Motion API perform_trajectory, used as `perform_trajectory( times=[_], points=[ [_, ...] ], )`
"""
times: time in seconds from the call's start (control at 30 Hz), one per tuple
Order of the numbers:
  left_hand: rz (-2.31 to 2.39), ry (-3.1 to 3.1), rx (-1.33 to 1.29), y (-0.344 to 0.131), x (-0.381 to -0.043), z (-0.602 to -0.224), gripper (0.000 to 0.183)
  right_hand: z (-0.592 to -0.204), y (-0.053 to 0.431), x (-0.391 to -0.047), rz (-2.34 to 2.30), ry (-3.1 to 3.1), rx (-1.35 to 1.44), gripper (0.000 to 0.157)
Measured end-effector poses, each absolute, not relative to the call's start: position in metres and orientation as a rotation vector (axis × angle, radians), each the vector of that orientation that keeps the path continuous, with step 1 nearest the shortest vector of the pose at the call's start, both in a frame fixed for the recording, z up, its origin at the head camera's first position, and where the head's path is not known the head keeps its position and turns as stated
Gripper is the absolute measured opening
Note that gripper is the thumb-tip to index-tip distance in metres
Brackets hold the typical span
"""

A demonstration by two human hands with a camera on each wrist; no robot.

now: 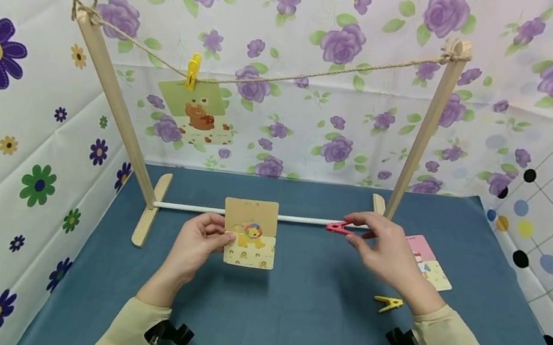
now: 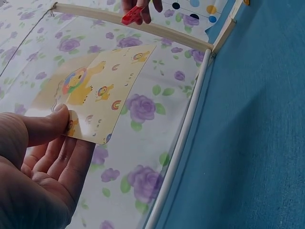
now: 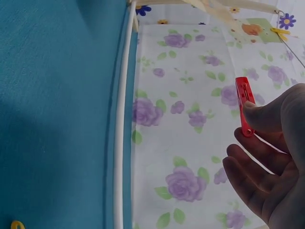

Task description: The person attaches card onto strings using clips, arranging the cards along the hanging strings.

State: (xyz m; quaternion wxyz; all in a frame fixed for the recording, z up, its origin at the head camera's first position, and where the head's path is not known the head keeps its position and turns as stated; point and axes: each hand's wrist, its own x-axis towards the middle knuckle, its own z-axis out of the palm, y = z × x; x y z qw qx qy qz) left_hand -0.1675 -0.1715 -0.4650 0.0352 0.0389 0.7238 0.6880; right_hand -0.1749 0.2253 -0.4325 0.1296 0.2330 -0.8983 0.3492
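Between thumb and fingers my left hand (image 1: 195, 244) pinches a yellow card with a lion on it (image 1: 250, 232) by its left edge, upright above the table. The left wrist view shows the thumb on the face of the lion card (image 2: 90, 90). My right hand (image 1: 387, 249) pinches a red clothespin (image 1: 339, 227), also seen as a red clothespin (image 3: 244, 107) in the right wrist view. A green bear card (image 1: 199, 111) hangs from the twine (image 1: 314, 80) under a yellow clothespin (image 1: 193, 71). The card and red clothespin are apart.
Two wooden posts (image 1: 112, 102) with a white rod (image 1: 190, 207) between their feet hold the sagging twine. On the blue cloth (image 1: 295, 322) at the right lie a pink and yellow card (image 1: 437, 276), partly behind my right hand, and a yellow clothespin (image 1: 389, 303).
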Motion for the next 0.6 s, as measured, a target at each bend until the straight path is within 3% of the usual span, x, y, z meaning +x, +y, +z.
perform_trajectory(
  times=[0.6],
  points=[
    [2.192,2.182,0.202,-0.165,-0.169,-0.453,0.024,-0.413,0.221,-0.176,0.972,-2.502,0.728,0.041]
  ],
)
